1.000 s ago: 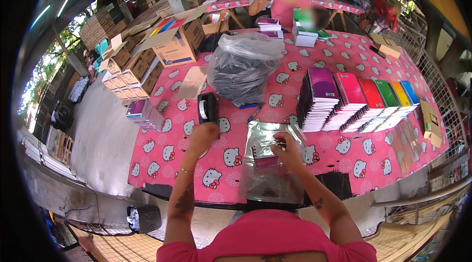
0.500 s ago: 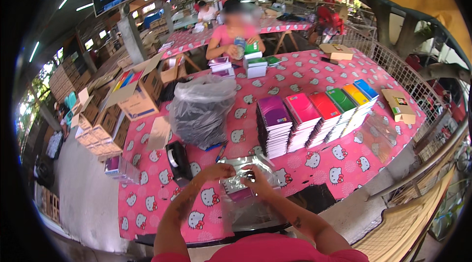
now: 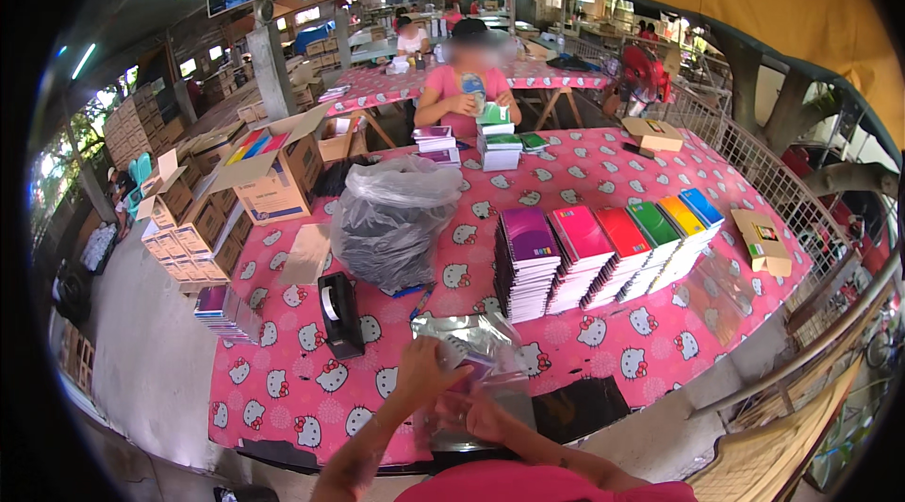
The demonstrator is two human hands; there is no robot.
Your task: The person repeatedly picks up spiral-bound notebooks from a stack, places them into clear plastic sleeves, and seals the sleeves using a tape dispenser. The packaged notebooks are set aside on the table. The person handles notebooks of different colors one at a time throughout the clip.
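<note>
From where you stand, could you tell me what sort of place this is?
Probably an open-sided packing workshop: stacks of coloured notebooks on a long table, open cardboard cartons alongside, a tape dispenser, and another person sorting books opposite.

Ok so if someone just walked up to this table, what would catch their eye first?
Probably the row of notebook stacks in purple, pink, red, green, yellow and blue, right of centre on the pink cartoon-print tablecloth. Left of them bulges a big grey plastic bag. At the near edge, the left hand and right hand grip a clear plastic sleeve.
</note>
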